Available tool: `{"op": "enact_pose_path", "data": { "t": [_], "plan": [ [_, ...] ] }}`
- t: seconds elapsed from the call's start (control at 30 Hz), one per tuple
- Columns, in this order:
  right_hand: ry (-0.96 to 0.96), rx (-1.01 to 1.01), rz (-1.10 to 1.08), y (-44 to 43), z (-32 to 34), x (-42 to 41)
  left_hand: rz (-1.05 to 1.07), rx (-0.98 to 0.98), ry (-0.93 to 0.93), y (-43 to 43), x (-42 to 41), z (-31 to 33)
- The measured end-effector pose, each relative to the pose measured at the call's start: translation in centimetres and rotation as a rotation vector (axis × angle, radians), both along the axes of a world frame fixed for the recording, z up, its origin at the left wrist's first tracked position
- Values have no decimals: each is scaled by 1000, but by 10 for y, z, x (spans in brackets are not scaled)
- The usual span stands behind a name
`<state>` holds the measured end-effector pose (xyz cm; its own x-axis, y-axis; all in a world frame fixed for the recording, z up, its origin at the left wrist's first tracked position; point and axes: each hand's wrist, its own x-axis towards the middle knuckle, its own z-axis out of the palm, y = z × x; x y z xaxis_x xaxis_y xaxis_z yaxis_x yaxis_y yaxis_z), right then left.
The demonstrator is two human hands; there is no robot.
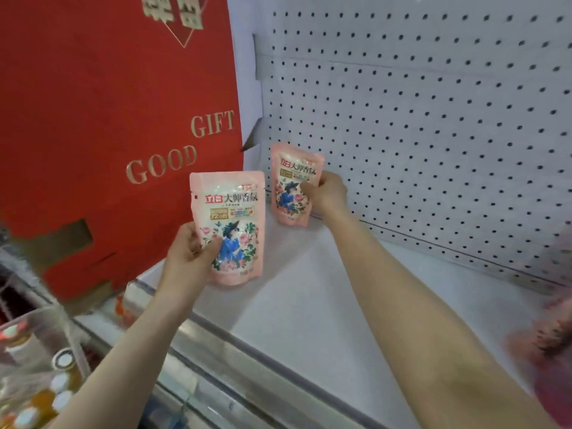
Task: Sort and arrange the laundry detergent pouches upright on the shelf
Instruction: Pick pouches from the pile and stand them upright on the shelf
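The right hand [325, 193] is stretched to the back of the white metal shelf [309, 305]. It grasps a small pink plastic pouch printed with a blue figure among flowers, the far pouch [292, 181], by its side edge, with the thumb across the front. This far pouch stands nearly upright just left of the hand, label toward the person, in the corner where the white perforated back panel [433, 119] meets the side wall. Its bottom edge looks to be at the shelf board, though I cannot tell whether it rests there or hangs just above. A side grip leaves the base free to settle flat, and starting in the corner probably gives the row a wall to lean on.

The left hand [192, 252] grasps a second pouch of the same pink floral print, the near pouch [230, 224], at its lower side edge, thumb on the front. It is held upright in the air to the right of that hand, above the front part of the shelf and well short of the far pouch. It appears to be waiting its turn, label already facing out so it can go down without turning.

A large red cardboard gift box with gold lettering [108, 119] stands beyond the left hand and bounds the shelf on that side. Blurred pink shapes [551, 335] lie out past the right forearm; they may be more pouches, but that cannot be made out.
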<state>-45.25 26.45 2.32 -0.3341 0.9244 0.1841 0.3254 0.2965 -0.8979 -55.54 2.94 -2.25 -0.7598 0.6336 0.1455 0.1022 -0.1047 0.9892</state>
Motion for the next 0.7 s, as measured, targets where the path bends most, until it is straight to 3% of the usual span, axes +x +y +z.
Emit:
{"op": "enact_pose_path", "data": {
  "t": [0.37, 0.5, 0.57, 0.7],
  "plan": [
    [-68, 136, -32, 28, -13, -48, -110, 3, -36, 29, -38, -11],
    [-45, 459, -164, 13, 15, -25, -180, 3, -38, 39, -43, -15],
    [-42, 586, -45, -4, 36, -14, -218, 9, -29, 47, -42, -14],
    [-329, 423, 416, -35, 57, -5, -297, -20, 11, 66, -41, -8]
  ]
}}
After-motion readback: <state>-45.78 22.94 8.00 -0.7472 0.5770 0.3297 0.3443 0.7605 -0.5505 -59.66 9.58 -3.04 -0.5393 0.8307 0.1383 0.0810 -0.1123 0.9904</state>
